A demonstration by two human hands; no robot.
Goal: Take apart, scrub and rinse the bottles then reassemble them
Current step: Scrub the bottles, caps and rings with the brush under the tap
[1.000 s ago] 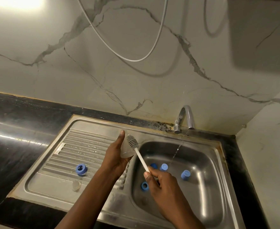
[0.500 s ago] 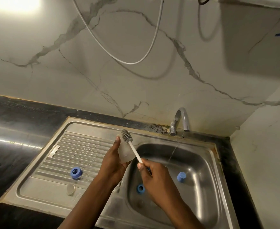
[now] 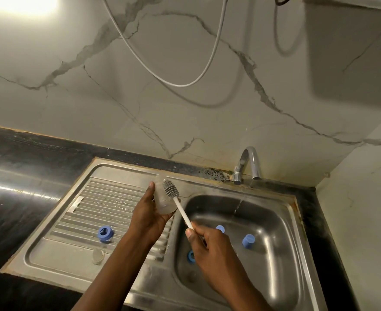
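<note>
Your brush head has slid further up the bottle since a moment ago, so scrubbing is under way.

Your left hand [image 3: 149, 214] grasps the clear bottle [image 3: 162, 204] above the edge between draining board [image 3: 99, 205] and sink [image 3: 275, 254]. Your right hand [image 3: 212, 245] clenches the brush [image 3: 180, 207] by its white handle. I cannot tell whether the bristles are inside. Next, I judge, you should twist the brush round, then rinse under the running tap [image 3: 251, 160]. Blue caps [image 3: 248, 240] and a blue ring [image 3: 191, 257] lie in the sink, and a second ring [image 3: 105, 232] lies on the board. There is black counter [image 3: 16, 198] alongside and a marbled wall [image 3: 95, 108] behind.
</note>
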